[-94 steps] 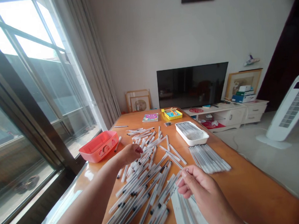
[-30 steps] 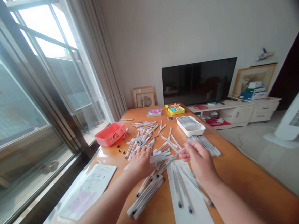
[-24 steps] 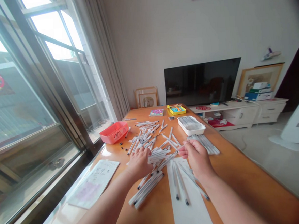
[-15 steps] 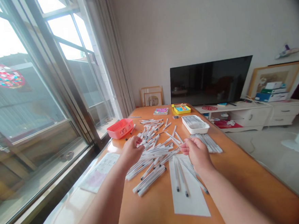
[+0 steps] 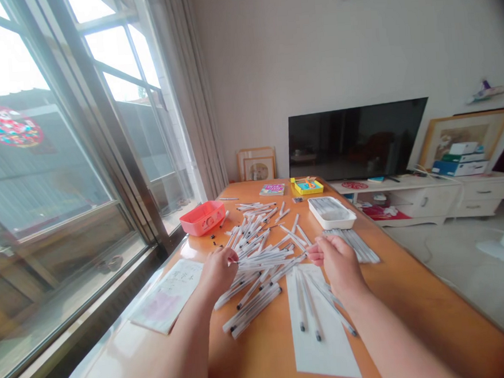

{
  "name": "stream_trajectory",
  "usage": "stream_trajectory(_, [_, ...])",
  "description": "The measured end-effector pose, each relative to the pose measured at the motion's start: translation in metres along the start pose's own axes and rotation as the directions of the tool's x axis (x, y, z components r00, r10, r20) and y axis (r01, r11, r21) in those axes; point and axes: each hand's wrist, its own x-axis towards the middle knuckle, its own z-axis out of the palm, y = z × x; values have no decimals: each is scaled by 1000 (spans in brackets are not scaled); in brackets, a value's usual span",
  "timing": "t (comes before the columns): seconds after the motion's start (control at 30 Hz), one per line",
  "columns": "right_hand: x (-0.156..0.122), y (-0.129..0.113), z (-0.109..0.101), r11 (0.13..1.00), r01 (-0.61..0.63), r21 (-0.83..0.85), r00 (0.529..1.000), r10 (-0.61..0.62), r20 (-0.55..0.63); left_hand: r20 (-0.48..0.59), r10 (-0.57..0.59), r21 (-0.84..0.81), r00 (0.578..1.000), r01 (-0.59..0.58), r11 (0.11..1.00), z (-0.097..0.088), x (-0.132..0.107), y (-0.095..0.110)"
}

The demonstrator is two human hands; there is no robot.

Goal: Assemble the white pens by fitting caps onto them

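Note:
A loose heap of white pens with black tips (image 5: 257, 258) covers the middle of the orange wooden table (image 5: 406, 299). My left hand (image 5: 217, 270) is closed at the left side of the heap, pinching the end of one white pen. My right hand (image 5: 337, 261) is closed at the right side of the heap, fingers curled round something thin that I cannot make out. Below my right hand lies a white paper sheet (image 5: 321, 345) with three pens (image 5: 307, 300) lined up on it.
A pink tray (image 5: 203, 217) sits at the left edge by the window. A white tray (image 5: 331, 212) and a row of pens (image 5: 355, 244) lie to the right. Small black caps (image 5: 215, 243), a notebook page (image 5: 168, 295), a book (image 5: 272, 189) and a yellow box (image 5: 307, 185) are also on the table.
Over three seconds the view pulled back from the heap. In the last half second my left hand dropped slightly to the heap's edge; my right hand stayed closed in place.

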Motion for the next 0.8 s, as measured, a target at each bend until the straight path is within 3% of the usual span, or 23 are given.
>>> stream_trajectory(0.2, [-1,5,1,998,7,-59,1000,-6,18,93,125,6,988,-126,992,3,-6,20])
stream_trajectory(0.37, [-1,7,2,997,2,-79,1000,-1,23,127,105,69,986,-115,991,11,-8,34])
stream_trajectory(0.57, [-2,7,3,995,-8,-95,999,11,31,127,77,133,989,-94,987,15,-6,37])
stream_trajectory(0.8, [-1,9,4,995,-11,-97,1000,14,26,124,161,87,979,-172,981,5,-9,36])
